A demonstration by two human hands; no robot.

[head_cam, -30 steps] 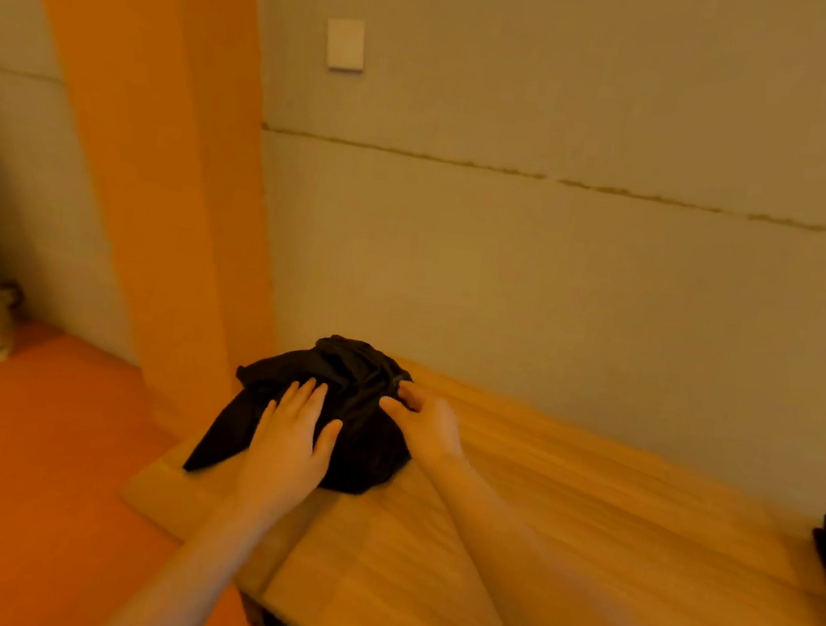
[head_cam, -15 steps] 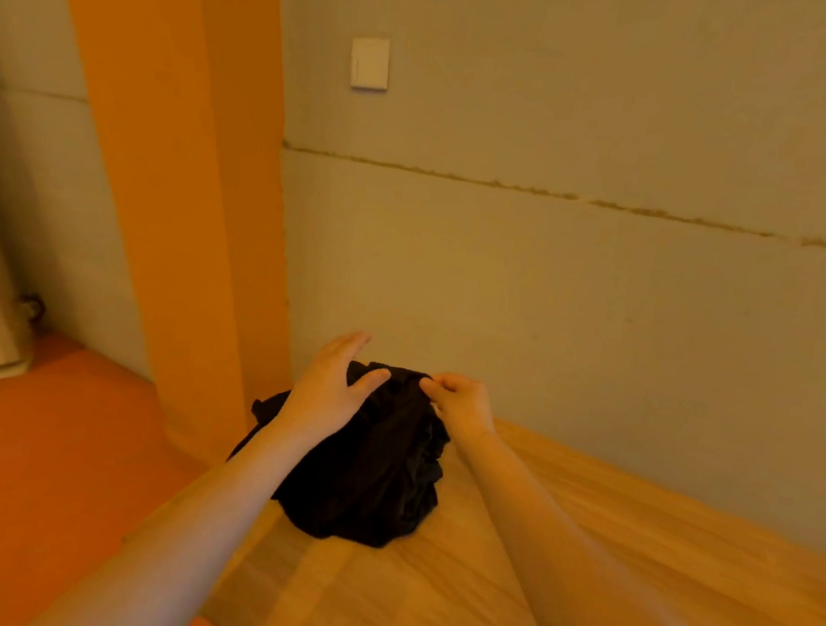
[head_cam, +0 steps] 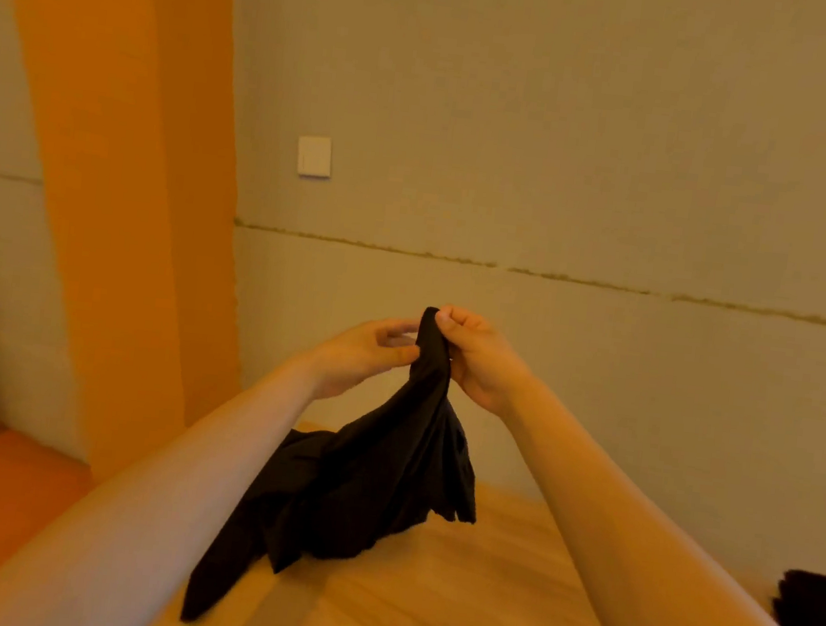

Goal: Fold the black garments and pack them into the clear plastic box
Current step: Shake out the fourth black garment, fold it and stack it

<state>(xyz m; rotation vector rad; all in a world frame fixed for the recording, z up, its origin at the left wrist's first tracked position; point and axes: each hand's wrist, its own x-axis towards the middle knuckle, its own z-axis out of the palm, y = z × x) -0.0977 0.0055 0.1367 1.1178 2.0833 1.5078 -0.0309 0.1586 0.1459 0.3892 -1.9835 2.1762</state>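
1. Wooden table (head_cam: 446,612): the garment's (head_cam: 372,487) lower folds trail on it, around 7 o'clock
2. Garment hangs limp, soft and light; best held by a hem
3. Left hand (head_cam: 363,353), 9 o'clock, and right hand (head_cam: 478,355), 3 o'clock, pinch its top, probably a waistband

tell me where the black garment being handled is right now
In the head view the black garment hangs centre frame, pinched at its top by the left hand and right hand, lower folds trailing on the wooden table.
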